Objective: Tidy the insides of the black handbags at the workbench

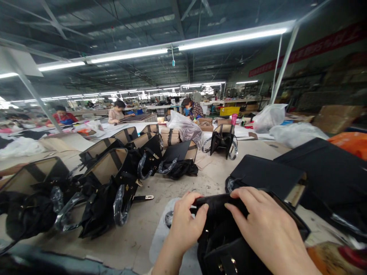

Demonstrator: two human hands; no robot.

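A black handbag point(219, 229) with gold-coloured fittings lies right in front of me at the table's near side. My left hand point(187, 221) is closed on the left end of its upper edge, thumb on the near face and fingers behind. Further right along that same edge, my right hand point(258, 217) pinches the black material between thumb and fingers. The right hand and forearm cover much of the bag's right side. A white sheet point(160, 240) lies beneath and left of the bag, and a plastic-wrapped handle point(168, 218) shows beyond my left wrist.
Several unfinished black bags point(106, 168) with plastic-wrapped handles crowd the left of the table point(160, 191). Another black bag point(222, 139) stands farther back. Large black bags point(266, 175) lie close on my right, near an orange bundle point(351, 143). Co-workers point(117, 110) sit at tables beyond.
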